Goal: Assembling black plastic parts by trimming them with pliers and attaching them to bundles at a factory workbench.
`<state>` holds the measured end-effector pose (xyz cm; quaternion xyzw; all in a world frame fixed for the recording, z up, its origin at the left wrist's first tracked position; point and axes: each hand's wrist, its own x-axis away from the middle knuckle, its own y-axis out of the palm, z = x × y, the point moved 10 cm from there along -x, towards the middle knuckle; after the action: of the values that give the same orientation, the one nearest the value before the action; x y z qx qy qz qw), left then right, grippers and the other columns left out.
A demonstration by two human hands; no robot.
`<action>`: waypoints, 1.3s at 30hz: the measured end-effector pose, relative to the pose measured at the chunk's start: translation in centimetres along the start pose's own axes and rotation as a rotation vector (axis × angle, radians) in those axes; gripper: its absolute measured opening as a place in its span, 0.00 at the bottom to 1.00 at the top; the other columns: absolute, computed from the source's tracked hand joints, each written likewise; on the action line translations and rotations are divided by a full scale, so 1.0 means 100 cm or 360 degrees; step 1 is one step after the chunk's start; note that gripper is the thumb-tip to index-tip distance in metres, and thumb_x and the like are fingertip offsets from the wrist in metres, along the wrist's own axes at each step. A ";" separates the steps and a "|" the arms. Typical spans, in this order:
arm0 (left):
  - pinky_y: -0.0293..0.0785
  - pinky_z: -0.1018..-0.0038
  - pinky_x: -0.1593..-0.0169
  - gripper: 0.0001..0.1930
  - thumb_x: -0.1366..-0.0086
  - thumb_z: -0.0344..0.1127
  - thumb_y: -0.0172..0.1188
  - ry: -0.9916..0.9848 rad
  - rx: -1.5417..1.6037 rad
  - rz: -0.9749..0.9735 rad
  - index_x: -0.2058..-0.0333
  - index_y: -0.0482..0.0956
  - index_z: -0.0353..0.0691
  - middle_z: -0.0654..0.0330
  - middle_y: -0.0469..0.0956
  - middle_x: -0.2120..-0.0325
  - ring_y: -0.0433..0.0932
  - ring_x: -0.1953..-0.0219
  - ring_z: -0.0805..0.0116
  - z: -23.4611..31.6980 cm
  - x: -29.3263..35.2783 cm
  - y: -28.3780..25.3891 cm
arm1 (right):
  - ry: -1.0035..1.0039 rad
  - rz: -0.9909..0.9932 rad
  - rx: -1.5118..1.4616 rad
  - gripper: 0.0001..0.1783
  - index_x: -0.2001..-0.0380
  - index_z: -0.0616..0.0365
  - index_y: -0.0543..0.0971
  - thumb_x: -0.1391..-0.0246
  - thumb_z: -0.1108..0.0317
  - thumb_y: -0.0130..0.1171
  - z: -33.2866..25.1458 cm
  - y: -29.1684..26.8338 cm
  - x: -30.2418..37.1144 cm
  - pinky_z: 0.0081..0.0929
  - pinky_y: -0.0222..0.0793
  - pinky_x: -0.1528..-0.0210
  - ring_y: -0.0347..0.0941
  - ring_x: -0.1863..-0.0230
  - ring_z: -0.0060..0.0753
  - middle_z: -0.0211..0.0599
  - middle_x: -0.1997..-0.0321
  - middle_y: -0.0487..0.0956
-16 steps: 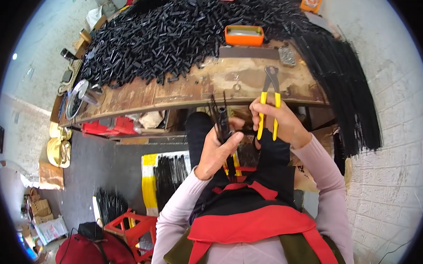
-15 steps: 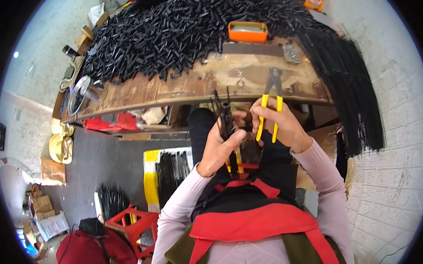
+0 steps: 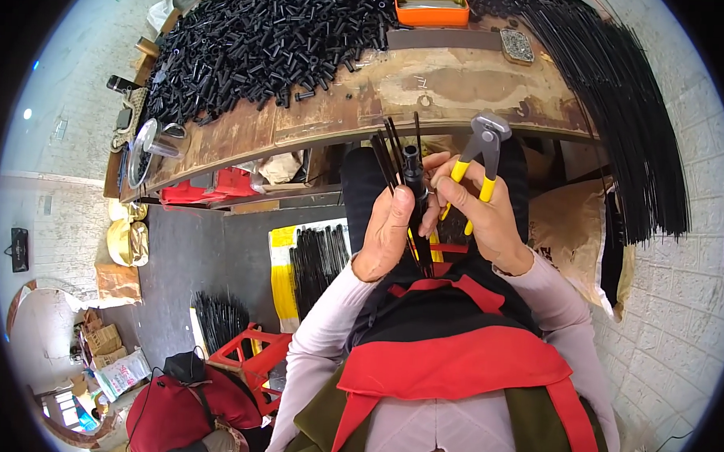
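My left hand is closed around several thin black rods and a short black tubular fitting. The rods stick up past its fingers, and their lower ends hang over my lap. In my right hand is a pair of pincers with yellow handles; the metal jaws point up and away from me. The right fingertips also reach the fitting's side, where the two hands meet. Exactly what those fingertips pinch is partly hidden.
Beyond my hands, a wooden bench bears a heap of black tubular fittings, an orange box and a small clear tray. Long black rods hang off its right end. A red stool stands at lower left.
The view has shifted, so the bench sits higher in the picture. The pincers have tilted, with their jaws turned rightward. The rods and fitting in my left hand show more plainly.
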<state>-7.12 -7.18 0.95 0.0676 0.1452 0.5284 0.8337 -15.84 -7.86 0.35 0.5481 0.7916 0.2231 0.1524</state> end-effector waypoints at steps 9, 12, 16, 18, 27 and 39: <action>0.62 0.80 0.71 0.46 0.30 0.69 0.36 -0.0024 -0.0048 0.0058 0.37 0.57 0.23 0.66 0.67 0.80 0.63 0.78 0.79 0.000 0.000 -0.004 | -0.0109 -0.0004 0.0078 0.09 0.60 0.64 0.72 0.36 0.69 0.55 0.000 0.003 0.000 0.30 0.78 0.69 0.79 0.72 0.33 0.45 0.49 0.72; 0.62 0.81 0.71 0.45 0.29 0.68 0.36 -0.0005 -0.0083 0.0087 0.37 0.58 0.24 0.66 0.67 0.80 0.64 0.78 0.79 0.003 0.000 -0.003 | -0.0129 0.0006 0.0074 0.08 0.60 0.65 0.72 0.36 0.69 0.55 0.001 0.002 -0.001 0.30 0.78 0.69 0.78 0.72 0.33 0.45 0.50 0.72; 0.62 0.81 0.71 0.44 0.29 0.67 0.37 -0.0007 -0.0040 0.0067 0.37 0.58 0.24 0.66 0.67 0.80 0.64 0.78 0.78 0.000 -0.001 -0.005 | -0.0125 0.0013 0.0048 0.08 0.61 0.64 0.72 0.36 0.69 0.55 0.002 0.000 -0.003 0.30 0.78 0.70 0.78 0.73 0.34 0.45 0.50 0.72; 0.62 0.81 0.70 0.44 0.29 0.66 0.37 0.0006 -0.0013 0.0067 0.37 0.58 0.25 0.66 0.67 0.80 0.64 0.77 0.79 0.000 -0.001 -0.006 | -0.0109 0.0009 0.0049 0.08 0.61 0.64 0.72 0.36 0.69 0.56 0.004 0.000 -0.004 0.30 0.77 0.70 0.78 0.73 0.34 0.45 0.51 0.72; 0.63 0.80 0.69 0.41 0.27 0.63 0.39 0.0012 -0.0080 0.0092 0.37 0.58 0.26 0.66 0.68 0.78 0.65 0.76 0.78 0.002 -0.002 -0.008 | -0.0107 0.0008 0.0112 0.08 0.62 0.64 0.71 0.36 0.69 0.56 0.004 -0.001 -0.005 0.30 0.77 0.71 0.77 0.74 0.35 0.40 0.58 0.73; 0.63 0.80 0.70 0.40 0.27 0.63 0.38 0.0022 -0.0068 0.0075 0.37 0.58 0.26 0.66 0.67 0.78 0.64 0.76 0.79 0.000 -0.004 -0.008 | -0.0093 0.0126 0.0024 0.08 0.64 0.63 0.71 0.36 0.68 0.56 0.007 -0.004 -0.008 0.30 0.76 0.73 0.77 0.75 0.34 0.35 0.68 0.71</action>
<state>-6.53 -7.88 0.83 0.0496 0.1381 0.5513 0.8213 -15.53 -8.65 -0.51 0.5864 0.7661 0.2070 0.1624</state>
